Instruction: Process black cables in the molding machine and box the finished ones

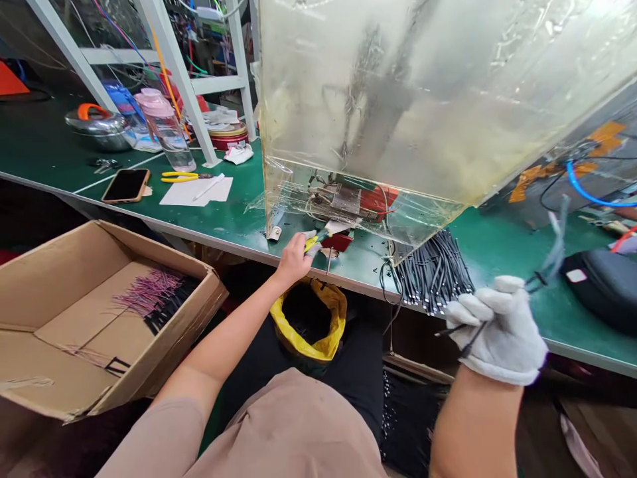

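My left hand (pixel 297 257) is closed around a yellow-green handled tool (pixel 317 241), whose far end reaches beneath the lower edge of a clear plastic guard (pixel 368 99). Behind that guard sits a machine (pixel 343 199) with red parts. At the right, my right hand (pixel 500 330), in a white glove, has its fingers curled around black cables (pixel 474 340); part of them shows above the hand, blurred. Left of the glove, a bundle of black cables (pixel 435 269) lies on the green table (pixel 502 245). A yellow-rimmed bin (pixel 331 342) stands below the table edge.
A cardboard box (pixel 64 279) with pink and black wires is at the left. On the table are a phone (pixel 126 185), yellow pliers (pixel 180 176), paper (pixel 213 192), a pink-lidded bottle (pixel 169 133) and a metal pot (pixel 99 129). A black case (pixel 604 289) lies far right.
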The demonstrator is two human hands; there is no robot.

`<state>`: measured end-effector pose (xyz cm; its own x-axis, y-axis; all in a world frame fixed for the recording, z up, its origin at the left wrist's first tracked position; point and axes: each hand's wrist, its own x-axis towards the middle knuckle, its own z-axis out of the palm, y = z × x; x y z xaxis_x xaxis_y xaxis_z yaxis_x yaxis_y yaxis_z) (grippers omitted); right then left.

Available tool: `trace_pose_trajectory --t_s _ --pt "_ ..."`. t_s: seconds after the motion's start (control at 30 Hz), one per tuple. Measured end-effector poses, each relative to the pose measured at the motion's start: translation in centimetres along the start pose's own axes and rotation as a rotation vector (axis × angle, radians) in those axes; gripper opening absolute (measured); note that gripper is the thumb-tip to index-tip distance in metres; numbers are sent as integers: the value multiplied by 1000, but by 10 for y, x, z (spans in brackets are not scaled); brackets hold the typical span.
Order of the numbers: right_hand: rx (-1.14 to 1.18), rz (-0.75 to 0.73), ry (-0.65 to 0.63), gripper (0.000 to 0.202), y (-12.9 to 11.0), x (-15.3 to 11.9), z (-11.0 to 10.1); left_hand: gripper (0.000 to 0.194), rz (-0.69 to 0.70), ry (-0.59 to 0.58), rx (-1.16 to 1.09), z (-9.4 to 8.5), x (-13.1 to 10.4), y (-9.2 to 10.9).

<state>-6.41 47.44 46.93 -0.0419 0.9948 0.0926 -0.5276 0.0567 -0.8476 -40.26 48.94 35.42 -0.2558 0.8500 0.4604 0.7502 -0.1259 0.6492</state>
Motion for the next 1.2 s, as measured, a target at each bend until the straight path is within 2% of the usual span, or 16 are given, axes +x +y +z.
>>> trace_pose_trajectory --t_s 0.1,0.2,0.33,0.43,0.5,0.67,0.73,0.8,0.87,0.97,1.07,1.13,1.2 --pt "-56 50 -121 23 8 -9 17 37 123 -142 -32 0 8 20" --pt "-113 67 -192 26 12 -17 16 31 183 -206 -95 -13 -9 24" --pt "-170 28 -159 21 11 -24 6 30 77 -160 -225 -42 -55 12" --pt "-177 23 -182 20 13 -27 10 37 -15 -139 -276 -65 -81 4" --pt "-171 36 -239 20 16 -28 18 37 -49 -144 -222 -78 -89 -2" --pt "-133 73 -420 15 28 -32 43 24 -64 -193 213 -100 -88 -13" --pt "-86 182 -492 14 39 -33 54 24 -61 -153 276 -107 -87 -13" --pt "-39 368 -519 18 59 -34 62 26 -48 -104 271 -112 -87 -11" --pt "-19 582 -495 29 89 -37 63 28 -37 -71 255 -114 -89 -8" --pt "-8 848 -404 46 139 -43 54 29 -41 -56 241 -112 -94 -7" --pt "56 944 -358 54 170 -47 44 31 -57 -48 232 -110 -96 -10" --pt "108 932 -385 52 174 -41 47 32 -67 -41 231 -108 -97 -12" --pt "163 903 -435 44 170 -27 59 32 -76 -31 228 -108 -96 -12"
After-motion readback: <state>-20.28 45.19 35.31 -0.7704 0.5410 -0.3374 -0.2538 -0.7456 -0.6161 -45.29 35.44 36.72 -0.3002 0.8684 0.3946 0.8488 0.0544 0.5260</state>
